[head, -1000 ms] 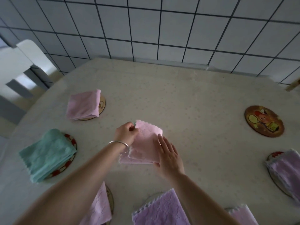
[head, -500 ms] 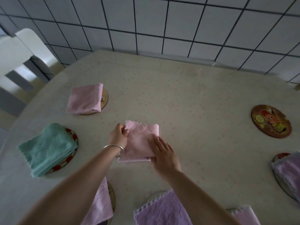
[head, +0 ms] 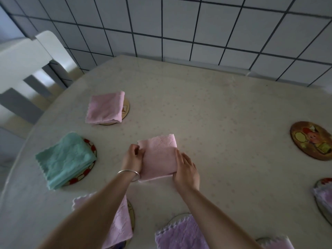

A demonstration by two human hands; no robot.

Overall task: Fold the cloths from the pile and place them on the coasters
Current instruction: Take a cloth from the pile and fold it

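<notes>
A pink cloth (head: 159, 155) lies folded into a small square in the middle of the table (head: 224, 108). My left hand (head: 133, 157), with a silver bangle on the wrist, pinches its left edge. My right hand (head: 186, 169) lies flat on its right edge, fingers together. Folded cloths rest on coasters: a pink one (head: 105, 107) at the far left, a teal one (head: 65, 159) at the left, and lilac ones near me, a lilac cloth (head: 118, 225) and another lilac cloth (head: 181, 234). One picture coaster (head: 311, 140) at the right lies bare.
A lilac cloth on a coaster (head: 324, 194) shows at the right edge, another cloth corner (head: 277, 243) at the bottom right. A white chair (head: 27, 69) stands at the table's left. A tiled wall (head: 179, 24) runs behind the table.
The raised flap of the pink cloth has been laid down flat into a square. My left hand moved down to the left edge; my right hand slid to the right edge.
</notes>
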